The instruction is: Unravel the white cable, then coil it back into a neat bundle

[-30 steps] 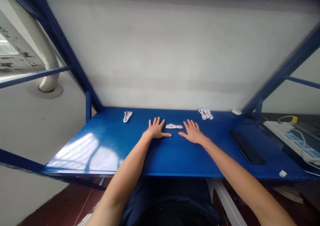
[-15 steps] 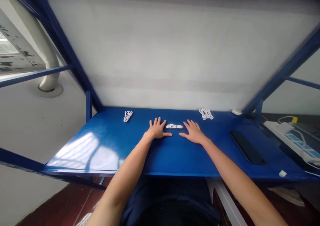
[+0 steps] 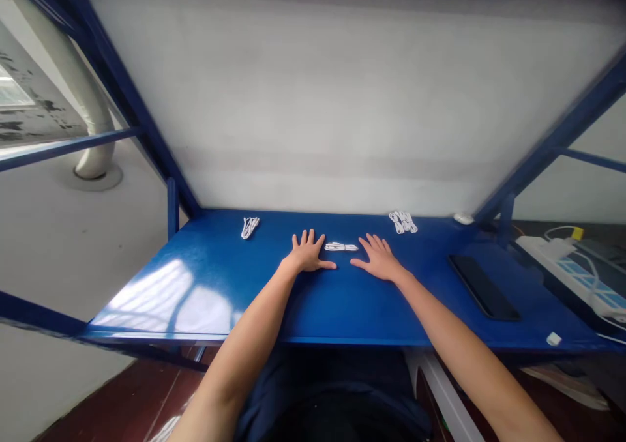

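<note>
My left hand (image 3: 307, 253) lies flat on the blue tabletop (image 3: 337, 305) with its fingers spread. Opposite it, my right hand (image 3: 377, 257) is also flat and spread. Neither holds anything. Between the two sets of fingers lies a white cable bundle (image 3: 341, 247), folded lengthwise and bound round its middle. Further left sits a looped white cable (image 3: 249, 227). Several small coiled white cables (image 3: 403, 222) are grouped near the back edge, beyond my right hand.
To the right are a black phone (image 3: 483, 287), a small white adapter (image 3: 553, 339) and a white rounded object (image 3: 463, 219). A power strip (image 3: 581, 276) with cords stands past the table's right side. A pale panel (image 3: 332, 103) rises behind, within a blue frame.
</note>
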Available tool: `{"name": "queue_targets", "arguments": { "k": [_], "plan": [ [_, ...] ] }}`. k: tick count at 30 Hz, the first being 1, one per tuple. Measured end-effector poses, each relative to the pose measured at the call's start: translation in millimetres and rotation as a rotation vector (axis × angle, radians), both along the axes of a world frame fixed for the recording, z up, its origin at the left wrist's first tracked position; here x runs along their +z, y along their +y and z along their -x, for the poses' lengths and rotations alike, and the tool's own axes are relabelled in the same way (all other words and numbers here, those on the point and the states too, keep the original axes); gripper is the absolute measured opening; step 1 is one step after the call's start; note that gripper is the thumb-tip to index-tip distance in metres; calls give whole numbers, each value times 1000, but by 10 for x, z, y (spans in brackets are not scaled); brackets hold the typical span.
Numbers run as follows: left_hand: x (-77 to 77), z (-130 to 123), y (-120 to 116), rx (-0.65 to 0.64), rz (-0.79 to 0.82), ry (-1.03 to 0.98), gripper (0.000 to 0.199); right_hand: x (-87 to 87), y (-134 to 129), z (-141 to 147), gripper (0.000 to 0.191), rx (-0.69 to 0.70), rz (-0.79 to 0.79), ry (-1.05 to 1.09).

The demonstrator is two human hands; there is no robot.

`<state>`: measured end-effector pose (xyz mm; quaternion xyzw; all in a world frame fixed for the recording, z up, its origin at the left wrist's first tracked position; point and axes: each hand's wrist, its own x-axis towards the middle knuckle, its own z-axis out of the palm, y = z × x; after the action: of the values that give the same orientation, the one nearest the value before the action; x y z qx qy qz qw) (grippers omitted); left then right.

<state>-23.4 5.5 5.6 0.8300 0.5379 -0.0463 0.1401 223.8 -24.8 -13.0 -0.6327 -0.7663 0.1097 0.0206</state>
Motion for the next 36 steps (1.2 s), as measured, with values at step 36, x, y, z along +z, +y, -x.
{"name": "queue_targets", "arguments": {
  "k": [36],
  "plan": [
    [6, -4, -1, 4, -7, -8, 114, -13, 2, -12, 95, 2, -15, -2]
  ]
}}
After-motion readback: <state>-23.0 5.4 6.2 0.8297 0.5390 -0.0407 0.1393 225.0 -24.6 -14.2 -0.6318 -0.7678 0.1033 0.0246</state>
